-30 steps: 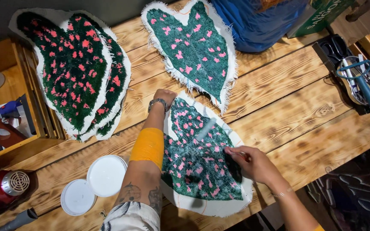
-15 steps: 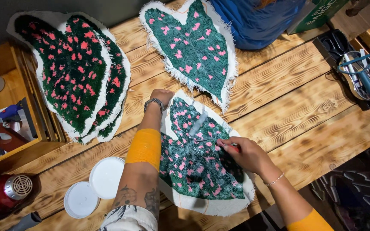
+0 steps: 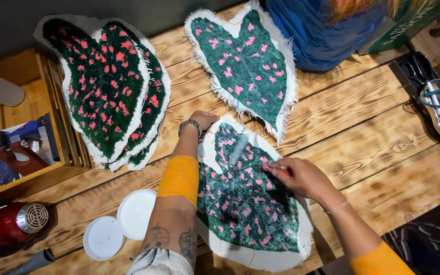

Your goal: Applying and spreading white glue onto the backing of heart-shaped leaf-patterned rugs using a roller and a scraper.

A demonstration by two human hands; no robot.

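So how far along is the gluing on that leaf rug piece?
Glue glistens over the lower part of the near leaf piece. In hand: the right hand drags a brush across its upper part while the left hand pins the top edge. The open white tub stands beside its lid. The far leaf piece and the stacked pieces show no sheen.

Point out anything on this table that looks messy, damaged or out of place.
Nothing looks damaged. The tufted leaf piece under both hands has whitish smears over its green pile, and the open tub lies beside its lid.
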